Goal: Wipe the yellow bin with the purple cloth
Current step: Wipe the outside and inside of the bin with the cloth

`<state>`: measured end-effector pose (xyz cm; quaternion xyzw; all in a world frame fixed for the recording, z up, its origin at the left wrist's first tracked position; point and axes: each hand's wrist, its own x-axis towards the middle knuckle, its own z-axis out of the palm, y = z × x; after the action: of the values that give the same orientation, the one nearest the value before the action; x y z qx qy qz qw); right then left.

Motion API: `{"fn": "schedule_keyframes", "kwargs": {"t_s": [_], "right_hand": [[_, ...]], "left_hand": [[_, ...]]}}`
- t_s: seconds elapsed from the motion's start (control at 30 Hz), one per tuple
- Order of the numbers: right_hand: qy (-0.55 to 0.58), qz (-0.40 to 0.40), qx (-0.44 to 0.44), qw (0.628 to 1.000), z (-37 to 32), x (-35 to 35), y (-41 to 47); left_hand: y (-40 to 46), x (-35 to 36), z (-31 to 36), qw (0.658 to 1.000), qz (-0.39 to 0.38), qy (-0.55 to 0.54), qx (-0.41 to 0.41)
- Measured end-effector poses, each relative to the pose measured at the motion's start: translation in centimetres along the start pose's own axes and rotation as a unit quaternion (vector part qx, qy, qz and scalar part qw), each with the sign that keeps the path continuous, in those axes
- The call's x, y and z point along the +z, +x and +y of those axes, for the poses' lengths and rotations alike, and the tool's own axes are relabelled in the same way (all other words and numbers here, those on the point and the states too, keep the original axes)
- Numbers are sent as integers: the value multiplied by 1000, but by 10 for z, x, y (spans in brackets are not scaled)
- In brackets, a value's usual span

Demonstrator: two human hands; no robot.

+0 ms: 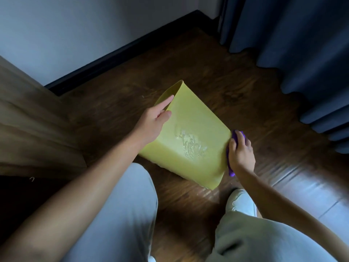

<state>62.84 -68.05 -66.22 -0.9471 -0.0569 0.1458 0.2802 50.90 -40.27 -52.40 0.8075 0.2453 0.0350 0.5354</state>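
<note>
Yellow bin tipped on its side on the wooden floor, steadied at the rim by left hand to expose its flank, right hand fingers clenched on purple cloth pressed against the far side.

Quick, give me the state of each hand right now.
Left hand: gripping the rim of the tilted yellow bin, index finger stretched along the edge.
Right hand: closed on the purple cloth, pressing it to the bin's right side.

Head view — looking steeply down, close above floor.
</note>
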Motion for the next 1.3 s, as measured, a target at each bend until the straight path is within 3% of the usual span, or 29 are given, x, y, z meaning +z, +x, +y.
{"fn": "schedule_keyframes", "kwargs": {"t_s": [0.2,0.3,0.43,0.53,0.67,0.97,1.17,1.3], "right_hand": [[1,71,-19,997,-10,-21,-2],[28,102,-132,986,-55,-46,5],[22,91,-319,943,-140,-53,-12],[-43,83,-362,927,-176,-19,-41],[-122,44,-381,915,-147,19,-57],[-135,40,-222,965,-48,13,-40],[-119,42,-161,979,-2,3,-42],[-74,31,-66,995,11,-6,-41]], "left_hand": [[-2,-6,4,1000,-10,-6,-3],[-6,-5,6,1000,2,-16,0],[-4,1,6,999,25,-48,1],[-2,1,5,997,47,-58,0],[-7,-10,-7,995,70,-55,-40],[-7,-9,-4,994,69,-61,-55],[-7,-7,4,995,83,-9,-50],[-18,-11,16,996,33,-50,-63]]}}
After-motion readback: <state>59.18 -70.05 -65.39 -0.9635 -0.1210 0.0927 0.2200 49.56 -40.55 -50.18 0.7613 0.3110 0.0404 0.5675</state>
